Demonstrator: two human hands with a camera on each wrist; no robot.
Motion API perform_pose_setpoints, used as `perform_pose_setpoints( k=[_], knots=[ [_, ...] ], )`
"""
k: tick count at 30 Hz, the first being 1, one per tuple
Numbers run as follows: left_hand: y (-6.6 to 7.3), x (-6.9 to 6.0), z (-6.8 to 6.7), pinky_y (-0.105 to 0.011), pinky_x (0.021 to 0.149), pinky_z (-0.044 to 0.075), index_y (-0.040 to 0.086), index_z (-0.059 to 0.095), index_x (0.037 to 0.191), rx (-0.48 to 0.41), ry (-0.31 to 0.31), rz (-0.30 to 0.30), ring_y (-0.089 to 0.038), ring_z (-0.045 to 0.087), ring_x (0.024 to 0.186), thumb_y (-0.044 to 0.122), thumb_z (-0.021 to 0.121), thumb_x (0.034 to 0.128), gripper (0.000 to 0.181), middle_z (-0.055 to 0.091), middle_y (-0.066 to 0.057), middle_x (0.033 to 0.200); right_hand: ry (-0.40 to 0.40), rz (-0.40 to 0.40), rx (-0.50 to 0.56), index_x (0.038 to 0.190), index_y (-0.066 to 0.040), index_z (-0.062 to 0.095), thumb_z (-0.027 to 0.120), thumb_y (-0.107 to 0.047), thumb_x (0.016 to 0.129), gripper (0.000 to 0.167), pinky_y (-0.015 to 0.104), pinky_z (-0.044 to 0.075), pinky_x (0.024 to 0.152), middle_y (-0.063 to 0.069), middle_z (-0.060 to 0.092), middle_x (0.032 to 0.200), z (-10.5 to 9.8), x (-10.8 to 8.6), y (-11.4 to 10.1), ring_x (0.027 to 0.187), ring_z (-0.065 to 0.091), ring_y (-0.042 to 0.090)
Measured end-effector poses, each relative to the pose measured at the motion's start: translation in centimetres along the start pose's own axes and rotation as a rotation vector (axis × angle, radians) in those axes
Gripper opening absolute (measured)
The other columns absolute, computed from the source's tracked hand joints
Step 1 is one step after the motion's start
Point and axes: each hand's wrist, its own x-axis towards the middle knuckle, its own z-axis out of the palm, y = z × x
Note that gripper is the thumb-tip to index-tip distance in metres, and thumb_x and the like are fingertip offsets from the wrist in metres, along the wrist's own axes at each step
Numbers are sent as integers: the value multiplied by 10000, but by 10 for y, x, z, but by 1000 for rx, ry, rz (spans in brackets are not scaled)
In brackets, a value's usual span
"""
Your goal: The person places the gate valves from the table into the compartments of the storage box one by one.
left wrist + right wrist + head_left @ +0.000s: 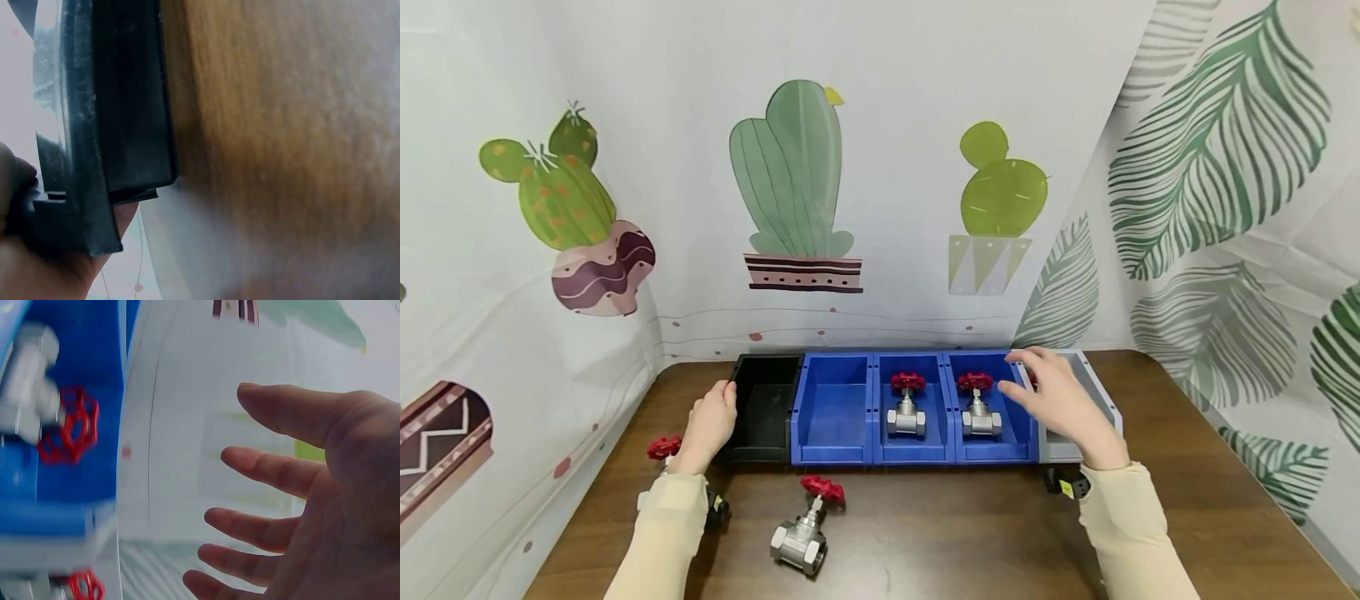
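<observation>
My left hand (709, 423) grips the left wall of the black bin (758, 456); in the left wrist view the fingers and thumb (47, 272) hold the corner of this bin (84, 137). My right hand (1060, 402) hovers over the grey bin (1061, 452) and the right edge of the rightmost blue bin (996, 452), its fingers spread. Seen from the right wrist, the hand (331, 500) touches nothing. A red-handled valve (981, 417) lies in that blue bin. Another valve's red handle (86, 585) shows in the grey bin, mostly hidden by my hand in the head view.
A valve (906, 417) lies in the middle blue bin (913, 454); the left blue bin (832, 454) holds nothing. One valve (805, 533) lies on the wooden table (955, 533) in front. Another (664, 448) is partly behind my left forearm. A patterned cloth (902, 167) hangs behind the bins.
</observation>
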Motion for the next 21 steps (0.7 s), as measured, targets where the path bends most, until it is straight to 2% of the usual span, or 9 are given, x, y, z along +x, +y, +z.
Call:
perform_pose_setpoints(
  k=[6,13,21],
  knots=[
    [1,1,-3,-659,850,397,-30,531,1147,0,-18,-4,-570,545,1015,291,270,1076,420,606,-316,1098,28,100,-19,1278,7,565,664,-269,921,462,655,300,970,305,489,1293,-13,-3,26,1222,337,560],
    [-1,-1,-4,-661,839,400,-25,529,1144,-2,-17,-1,-571,550,1014,301,261,1077,427,605,-321,1092,-3,162,-8,1287,34,520,617,-322,952,498,673,280,949,378,444,1301,-21,-6,62,1212,325,598],
    [1,1,-3,-665,842,403,-25,537,1142,4,-4,1,-573,556,1003,292,277,1075,415,611,-328,1099,-45,257,13,1369,77,412,536,-410,990,629,652,329,924,413,407,1303,-29,-11,98,1199,368,575]
  ],
)
